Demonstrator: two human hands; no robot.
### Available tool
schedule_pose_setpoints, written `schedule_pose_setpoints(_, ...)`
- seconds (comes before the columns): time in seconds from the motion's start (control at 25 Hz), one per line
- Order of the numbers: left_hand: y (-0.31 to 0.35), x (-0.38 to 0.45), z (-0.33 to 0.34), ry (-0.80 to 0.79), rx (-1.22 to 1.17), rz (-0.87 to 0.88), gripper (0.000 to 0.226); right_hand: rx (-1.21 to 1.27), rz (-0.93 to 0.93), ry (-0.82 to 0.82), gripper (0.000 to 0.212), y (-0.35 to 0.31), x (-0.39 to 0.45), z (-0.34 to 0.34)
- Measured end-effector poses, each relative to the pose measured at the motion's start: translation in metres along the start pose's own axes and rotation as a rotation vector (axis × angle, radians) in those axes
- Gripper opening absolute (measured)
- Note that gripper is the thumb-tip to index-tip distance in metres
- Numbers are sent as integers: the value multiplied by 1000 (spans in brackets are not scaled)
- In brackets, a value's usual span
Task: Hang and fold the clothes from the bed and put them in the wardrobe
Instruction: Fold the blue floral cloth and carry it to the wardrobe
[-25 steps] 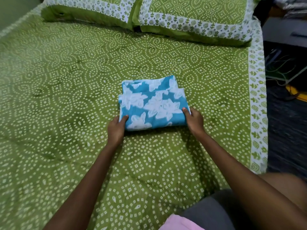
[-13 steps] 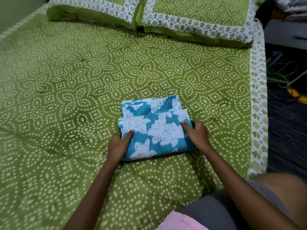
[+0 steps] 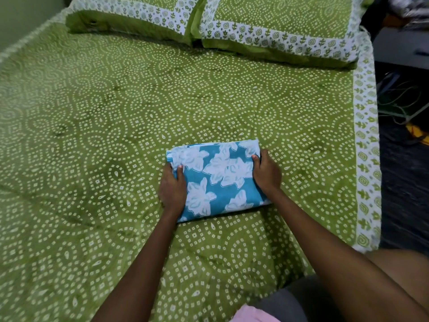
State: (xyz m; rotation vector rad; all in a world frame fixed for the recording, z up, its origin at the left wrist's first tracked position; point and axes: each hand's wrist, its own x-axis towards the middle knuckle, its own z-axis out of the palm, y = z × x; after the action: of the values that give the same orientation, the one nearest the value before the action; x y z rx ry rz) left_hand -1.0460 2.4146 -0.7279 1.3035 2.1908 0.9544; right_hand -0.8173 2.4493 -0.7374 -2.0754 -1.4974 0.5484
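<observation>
Since half a second ago, both my hands have slid further along the sides of the folded cloth, which sits nearer to me on the bed. Head view: my left hand grips the cloth's left edge, thumb on top, fingers tucked under. My right hand grips the right edge likewise. Cloth is blue with white flowers, folded into a rectangle, lying flat on the green dotted bedspread. Two matching pillows lie at the head of the bed, well apart from it.
</observation>
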Motion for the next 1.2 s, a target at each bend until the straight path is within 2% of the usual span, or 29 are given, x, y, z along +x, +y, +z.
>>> schedule_pose_setpoints(0.16,1,3,3,-10,46,63,37,-72,-54,75,31,3,0,0)
schedule_pose_setpoints(0.24,8,6,4,-83,202,-11,37,-211,-56,35,36,5,-2,4)
schedule_pose_setpoints(0.32,17,8,-2,-135,383,-66,44,-238,-41,-24,37,2,-1,-1)
schedule_pose_setpoints(0.36,24,8,-6,-117,459,-41,50,-230,-41,-1,35,-3,0,-8)
schedule_pose_setpoints(0.4,29,10,-8,-57,453,42,55,-196,-88,100,31,-8,0,-14)
schedule_pose_setpoints(0.44,32,10,-7,-2,336,177,56,-139,-183,232,28,-12,-1,-17)
schedule_pose_setpoints(0.48,35,4,-4,-18,208,330,55,-57,-289,307,28,-16,-7,-15)
schedule_pose_setpoints(0.52,37,-5,2,-95,146,469,54,42,-378,282,31,-20,-19,-7)
schedule_pose_setpoints(0.56,34,-15,9,-187,176,573,52,89,-450,166,35,-23,-34,5)
schedule_pose_setpoints(0.6,26,-22,19,-243,273,652,53,29,-516,37,41,-22,-49,20)
schedule_pose_setpoints(0.68,13,-22,37,-249,481,693,56,-228,-610,-86,53,-13,-57,44)
schedule_pose_setpoints(0.88,16,8,61,-162,621,628,58,-409,-500,-57,54,-15,-19,53)
schedule_pose_setpoints(0.96,24,24,66,-208,632,594,59,-404,-454,-37,54,-17,-5,58)
schedule_pose_setpoints(1.04,30,39,67,-234,641,546,58,-371,-331,-33,56,-20,16,54)
schedule_pose_setpoints(1.12,27,42,63,-209,608,558,59,-337,-242,-47,61,-15,34,46)
schedule_pose_setpoints(1.2,17,33,55,-146,576,605,61,-316,-273,-52,65,1,30,35)
